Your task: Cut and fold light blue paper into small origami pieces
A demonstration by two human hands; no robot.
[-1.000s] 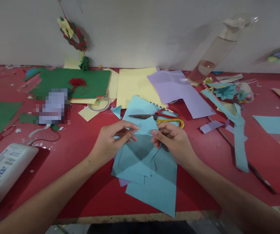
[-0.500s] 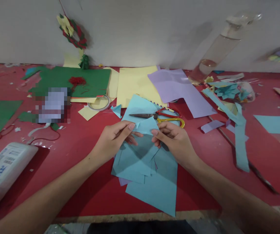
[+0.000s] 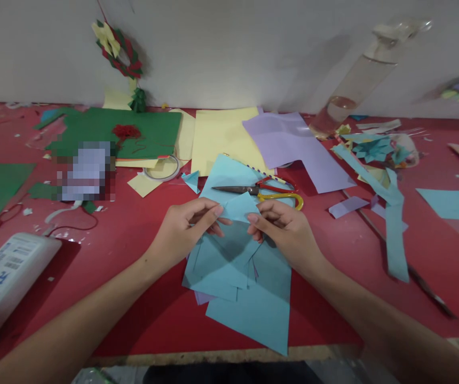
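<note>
Between my two hands is a small piece of light blue paper (image 3: 240, 208), raised over the table with one corner pointing away from me. My left hand (image 3: 195, 221) pinches its left end between thumb and fingers. At its right end, my right hand (image 3: 279, 224) grips it the same way. Several larger light blue sheets (image 3: 253, 309) lie overlapped below my hands. Just beyond the held piece, scissors (image 3: 261, 190) with red and yellow handles rest on the blue paper. A dotted pencil (image 3: 253, 169) lies behind them, partly hidden.
Green (image 3: 157, 125), yellow (image 3: 221, 136) and purple paper (image 3: 293, 144) lie along the back. A tape roll (image 3: 161, 169) is behind my left hand. At left are a blurred-out device (image 3: 89, 170) and a white power bank (image 3: 17, 282). A pump bottle (image 3: 353, 80) and blue paper strips (image 3: 395, 229) stand and lie at right.
A small folded flap showing at the left end of the held blue paper now lies flat or under my left thumb. Both hands keep nearly the same place.
</note>
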